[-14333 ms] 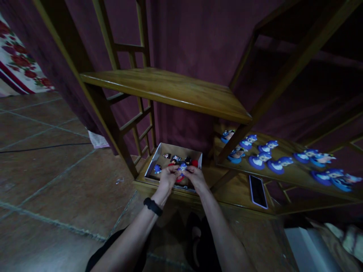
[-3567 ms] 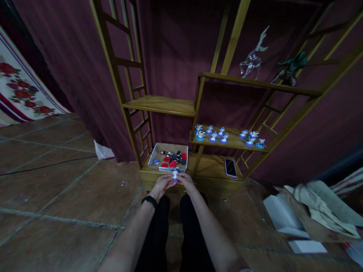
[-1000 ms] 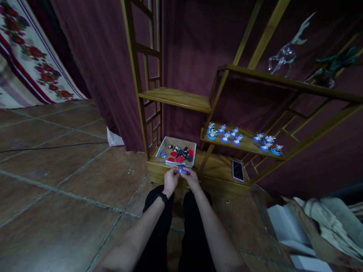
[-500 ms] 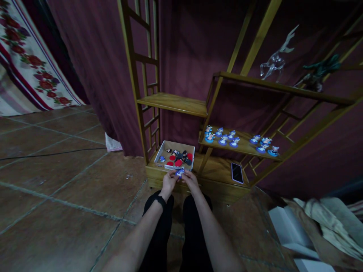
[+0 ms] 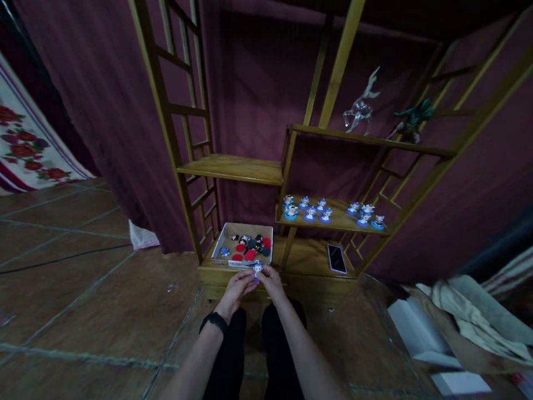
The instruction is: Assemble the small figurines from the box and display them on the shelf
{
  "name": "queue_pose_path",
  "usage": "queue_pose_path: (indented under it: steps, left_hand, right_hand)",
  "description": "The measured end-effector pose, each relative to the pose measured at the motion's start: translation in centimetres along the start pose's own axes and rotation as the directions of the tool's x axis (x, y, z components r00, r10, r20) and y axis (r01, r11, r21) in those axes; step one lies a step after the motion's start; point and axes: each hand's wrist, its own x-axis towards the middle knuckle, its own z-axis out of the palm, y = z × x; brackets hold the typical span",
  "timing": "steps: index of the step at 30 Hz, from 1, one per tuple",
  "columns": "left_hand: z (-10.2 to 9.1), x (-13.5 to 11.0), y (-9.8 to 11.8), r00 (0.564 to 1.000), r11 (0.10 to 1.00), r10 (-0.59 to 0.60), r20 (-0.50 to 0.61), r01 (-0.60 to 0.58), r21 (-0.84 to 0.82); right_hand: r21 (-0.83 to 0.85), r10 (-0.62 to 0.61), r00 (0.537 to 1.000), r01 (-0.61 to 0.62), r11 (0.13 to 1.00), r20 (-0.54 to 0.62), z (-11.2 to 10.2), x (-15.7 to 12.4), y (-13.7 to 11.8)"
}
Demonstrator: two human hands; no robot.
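My left hand and my right hand meet in front of my knees and pinch a small blue and white figurine between their fingertips. Just beyond them, on the bottom board of a wooden shelf unit, stands an open cardboard box with several red, dark and blue small pieces inside. On the middle shelf to the right stand several finished blue figurines in two groups. A black band circles my left wrist.
A phone lies on the bottom board at the right. A clear glass deer and a dark green figure stand on the upper shelf. Paper and white boxes lie on the tiled floor at the right. A dark curtain hangs behind.
The view has swung left and tilted up, so the shelf sits more central. My hands stay together on the figurine, now held upright rather than flat.
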Motion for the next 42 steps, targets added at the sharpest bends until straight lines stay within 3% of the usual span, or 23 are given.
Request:
queue_pose_path:
  steps: [6,10,15,20,23,29,32,35,42]
  left_hand:
    - [0.6,-0.5,0.9,0.996,0.997,-0.055,0.063,0.051,0.061]
    - [1.1,-0.8,1.5,0.997,0.992,-0.075,0.003,0.074,0.102]
    - [1.0,-0.2,1.5,0.995,0.988,-0.095,-0.024,0.097,0.119]
    - [0.6,0.8,1.3,0.99,0.981,-0.138,-0.024,0.14,0.137]
    - [0.2,1.3,1.1,0.988,0.979,-0.155,-0.002,0.154,0.133]
    - [-0.1,1.9,0.7,0.987,0.979,-0.159,0.002,0.158,0.13]
    - [-0.2,2.2,0.7,0.984,0.976,-0.176,-0.003,0.175,0.128]
    - [-0.3,2.5,0.7,0.981,0.973,-0.191,-0.024,0.193,0.13]
    - [-0.6,3.1,1.0,0.971,0.96,-0.236,-0.036,0.239,0.144]
  right_hand:
    - [0.063,-0.009,1.0,0.01,0.998,-0.016,-0.5,-0.7,-1.5]
    - [0.062,-0.009,0.998,0.013,0.998,-0.068,-2.4,-1.7,-3.5]
    - [0.0,-0.029,0.989,0.03,1.0,-0.145,-7.3,-2.7,-8.0]
    - [-0.073,-0.193,0.951,0.181,0.981,-0.243,-13.3,-2.1,-14.5]
    - [-0.119,-0.27,0.916,0.245,0.962,-0.298,-16.7,-0.8,-18.2]
    - [-0.234,-0.388,0.794,0.312,0.921,-0.469,-22.0,4.5,-23.5]
    - [-0.254,-0.376,0.778,0.283,0.925,-0.503,-23.6,7.0,-24.6]
    - [-0.274,-0.358,0.797,0.25,0.929,-0.486,-24.4,8.5,-24.7]
    - [-0.311,-0.347,0.827,0.222,0.924,-0.442,-25.6,9.5,-23.1]
